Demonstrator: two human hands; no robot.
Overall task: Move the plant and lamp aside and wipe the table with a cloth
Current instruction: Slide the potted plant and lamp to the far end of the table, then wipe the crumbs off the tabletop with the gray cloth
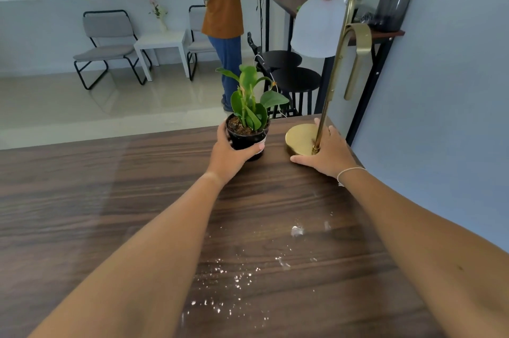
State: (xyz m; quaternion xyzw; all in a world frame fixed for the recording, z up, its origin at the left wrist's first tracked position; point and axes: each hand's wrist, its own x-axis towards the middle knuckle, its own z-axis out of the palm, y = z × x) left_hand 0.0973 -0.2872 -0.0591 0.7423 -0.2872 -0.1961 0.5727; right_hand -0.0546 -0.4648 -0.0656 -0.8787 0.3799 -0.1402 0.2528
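At the far edge of the dark wood-grain table [82, 200], the left hand [228, 156] wraps the plant [249, 114] by its round black pot, while the right hand [327, 153] rests on the lamp [325, 62] at its brass disc base, seemingly pressing rather than gripping, white crumbs [234, 282] scattered nearer.

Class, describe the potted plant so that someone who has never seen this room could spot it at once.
Start at the dark wooden table and look to its far edge, near the right corner. There the left hand wraps a small black pot of soil holding a plant with broad green leaves. Beside it, the gold lamp is metal with a white shade; only the plant is green and living.
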